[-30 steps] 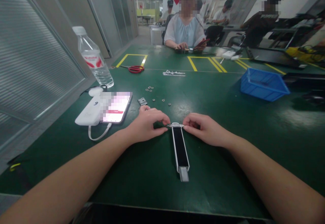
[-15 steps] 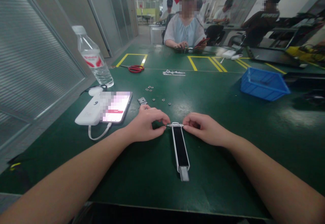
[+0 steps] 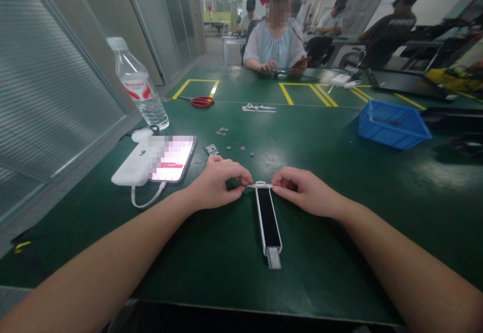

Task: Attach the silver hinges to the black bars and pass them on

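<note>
A long white-edged bar with a black face lies on the green table, a grey tab at its near end. Across its far end runs a thin silver rod. My left hand pinches the rod's left end between thumb and forefinger. At the right end, my right hand has its thumb and fingertips closed on the rod. Beyond my left hand are a small metal hinge-like plate, and several small nuts or washers, one of them a nut.
Left of my hands lie a phone and a white power bank with a cable, near a water bottle. Red-handled scissors lie farther back. A blue bin stands at the right. A person sits across the table.
</note>
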`<move>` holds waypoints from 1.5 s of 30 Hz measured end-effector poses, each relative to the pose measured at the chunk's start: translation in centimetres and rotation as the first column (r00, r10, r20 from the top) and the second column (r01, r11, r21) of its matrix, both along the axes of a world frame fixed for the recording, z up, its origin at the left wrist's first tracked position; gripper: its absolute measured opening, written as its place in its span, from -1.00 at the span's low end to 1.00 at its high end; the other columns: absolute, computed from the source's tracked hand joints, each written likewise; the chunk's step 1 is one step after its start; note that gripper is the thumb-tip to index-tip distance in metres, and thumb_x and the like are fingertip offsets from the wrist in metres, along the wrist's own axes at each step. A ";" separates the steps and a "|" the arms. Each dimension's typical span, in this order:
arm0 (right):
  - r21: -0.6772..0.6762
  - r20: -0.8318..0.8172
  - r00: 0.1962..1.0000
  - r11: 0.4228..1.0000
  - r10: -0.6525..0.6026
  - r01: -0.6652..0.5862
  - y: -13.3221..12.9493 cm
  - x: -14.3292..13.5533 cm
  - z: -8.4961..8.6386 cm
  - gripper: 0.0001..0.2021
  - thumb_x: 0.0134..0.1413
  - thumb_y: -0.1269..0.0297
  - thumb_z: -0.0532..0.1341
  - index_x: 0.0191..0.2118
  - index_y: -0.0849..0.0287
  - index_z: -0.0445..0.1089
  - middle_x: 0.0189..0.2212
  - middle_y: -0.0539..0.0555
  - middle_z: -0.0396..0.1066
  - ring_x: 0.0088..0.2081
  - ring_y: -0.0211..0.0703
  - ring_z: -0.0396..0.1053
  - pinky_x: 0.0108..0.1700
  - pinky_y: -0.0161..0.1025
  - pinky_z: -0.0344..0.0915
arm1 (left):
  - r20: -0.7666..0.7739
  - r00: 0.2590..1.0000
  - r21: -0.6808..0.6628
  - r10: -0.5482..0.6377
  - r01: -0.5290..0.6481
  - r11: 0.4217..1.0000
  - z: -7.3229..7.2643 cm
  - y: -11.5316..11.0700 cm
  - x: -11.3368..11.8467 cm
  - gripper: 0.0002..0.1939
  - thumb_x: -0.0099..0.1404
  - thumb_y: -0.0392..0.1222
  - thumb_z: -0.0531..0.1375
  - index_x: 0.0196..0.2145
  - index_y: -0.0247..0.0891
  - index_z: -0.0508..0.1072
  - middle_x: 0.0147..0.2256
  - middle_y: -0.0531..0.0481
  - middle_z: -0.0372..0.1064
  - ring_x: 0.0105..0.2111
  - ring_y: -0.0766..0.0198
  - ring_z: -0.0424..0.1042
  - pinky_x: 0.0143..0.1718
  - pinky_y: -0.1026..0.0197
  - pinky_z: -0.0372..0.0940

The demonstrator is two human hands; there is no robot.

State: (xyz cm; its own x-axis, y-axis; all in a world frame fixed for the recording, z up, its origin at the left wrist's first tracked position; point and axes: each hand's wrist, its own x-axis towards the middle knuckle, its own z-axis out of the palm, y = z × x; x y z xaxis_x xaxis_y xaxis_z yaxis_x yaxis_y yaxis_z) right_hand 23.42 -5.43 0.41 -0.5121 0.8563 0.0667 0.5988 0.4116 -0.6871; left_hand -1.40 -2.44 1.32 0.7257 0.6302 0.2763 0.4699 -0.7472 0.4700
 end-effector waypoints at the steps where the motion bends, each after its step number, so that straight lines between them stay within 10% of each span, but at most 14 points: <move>1: 0.000 -0.001 1.000 1.000 0.001 -0.001 0.0 0.0 0.0 -0.88 0.18 0.27 0.12 -0.33 0.17 0.35 -0.46 -0.01 0.27 -0.47 -0.29 0.22 -0.41 -0.31 0.19 | -0.007 1.000 -0.004 0.001 -0.001 1.000 0.0 0.0 0.0 -0.86 0.18 -0.28 0.14 -0.28 -0.16 0.43 -0.32 0.12 0.49 -0.23 0.26 0.41 -0.05 0.07 -0.09; 45: -0.003 -0.001 1.000 1.000 -0.005 0.005 0.0 -0.1 0.1 -0.86 0.18 0.25 0.13 -0.33 0.17 0.35 -0.46 -0.01 0.27 -0.46 -0.28 0.22 -0.41 -0.30 0.20 | -0.062 0.997 -0.042 -0.047 0.044 0.998 -0.3 0.5 -0.1 -0.93 0.25 -0.19 0.19 -0.30 -0.17 0.45 -0.31 0.14 0.50 -0.27 0.29 0.43 -0.04 0.08 -0.10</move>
